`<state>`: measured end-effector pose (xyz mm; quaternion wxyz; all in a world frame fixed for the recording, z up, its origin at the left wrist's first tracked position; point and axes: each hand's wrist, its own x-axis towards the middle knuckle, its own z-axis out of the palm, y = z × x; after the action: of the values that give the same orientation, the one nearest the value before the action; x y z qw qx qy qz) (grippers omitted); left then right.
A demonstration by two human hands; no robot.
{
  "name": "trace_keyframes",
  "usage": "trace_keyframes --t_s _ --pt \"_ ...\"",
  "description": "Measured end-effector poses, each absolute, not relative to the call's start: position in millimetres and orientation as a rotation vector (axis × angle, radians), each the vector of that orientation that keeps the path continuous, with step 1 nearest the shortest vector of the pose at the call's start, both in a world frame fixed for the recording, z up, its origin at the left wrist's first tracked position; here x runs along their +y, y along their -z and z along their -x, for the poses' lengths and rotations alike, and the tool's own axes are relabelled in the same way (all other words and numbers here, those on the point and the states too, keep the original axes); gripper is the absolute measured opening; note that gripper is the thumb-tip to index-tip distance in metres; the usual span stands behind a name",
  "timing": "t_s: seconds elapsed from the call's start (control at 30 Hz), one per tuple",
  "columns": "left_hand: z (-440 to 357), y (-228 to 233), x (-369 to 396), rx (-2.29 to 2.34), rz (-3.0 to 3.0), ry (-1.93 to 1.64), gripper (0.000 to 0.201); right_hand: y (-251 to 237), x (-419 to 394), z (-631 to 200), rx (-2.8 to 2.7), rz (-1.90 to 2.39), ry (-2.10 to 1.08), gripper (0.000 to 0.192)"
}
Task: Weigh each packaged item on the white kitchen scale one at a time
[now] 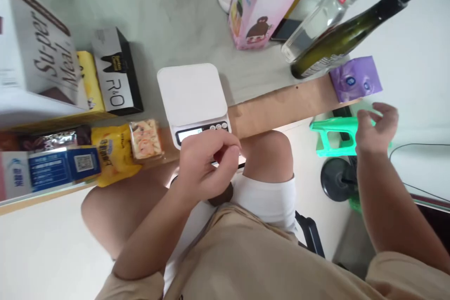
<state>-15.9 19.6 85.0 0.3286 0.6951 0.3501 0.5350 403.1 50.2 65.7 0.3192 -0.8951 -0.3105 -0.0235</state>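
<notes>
Head camera is looking down past the person's knees at a table edge, where a white kitchen scale [192, 96] is sitting with its display and buttons turned toward the sitter, presumably so the reading can be seen from the chair. Hovering just in front of the scale's button strip, the left hand [207, 164] is curling its fingers inward with thumb and fingertips pinched close together; whether something small is being pinched between them I cannot tell. Off to the right of the scale and well apart from it, the right hand [374, 131] is hanging loosely curled and holding nothing, just below a small purple packet [355, 78] that is resting at the table's edge. Just left of the scale, a clear pack of biscuits [146, 139] is lying flat beside a yellow snack bag [110, 152] and a blue-and-white carton [52, 166], likely lined up within reach. Behind those, left of the scale, a black box [116, 72] is showing what looks like "R&O", and a large white box [33, 56] is reading "Super Meal". Beyond the scale to the right, a pink carton [258, 4] with a cartoon figure is standing upright, while a dark green wine bottle [355, 30] and a clear bottle [326, 14] are standing side by side.
</notes>
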Motion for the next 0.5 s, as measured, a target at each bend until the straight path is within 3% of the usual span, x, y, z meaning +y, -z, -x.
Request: trace_keyframes --t_s 0.2,0.5 --pt "0 -77 27 0.984 -1.806 -1.302 0.021 -44 122 -457 -0.743 2.490 0.179 0.081" --pt "-5 -64 30 1.004 -1.813 -1.234 0.021 -8 138 -489 -0.940 2.481 0.322 0.062"
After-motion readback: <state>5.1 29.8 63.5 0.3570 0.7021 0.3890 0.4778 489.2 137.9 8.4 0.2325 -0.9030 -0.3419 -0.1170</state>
